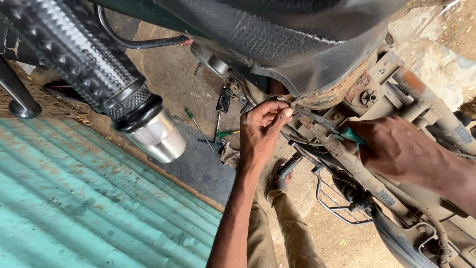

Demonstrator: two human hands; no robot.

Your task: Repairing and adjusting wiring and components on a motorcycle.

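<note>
My left hand (262, 130) reaches up under the black cracked seat (277, 34) of a motorcycle and pinches something small, a wire or clip, at the rusty frame edge (322, 99). My right hand (396, 149) grips pliers with teal handles (353, 136); their dark jaws (317, 118) point left toward the left fingers along the dusty frame tube (357, 168). What the jaws touch is too small to tell.
A black ribbed handlebar grip with a chrome end (148, 131) hangs at the left. Green-handled screwdrivers (198, 126) and other tools lie on the concrete ground. Corrugated teal sheet (89, 208) fills the lower left. A metal footrest guard (337, 201) and my sandalled foot (280, 176) are below.
</note>
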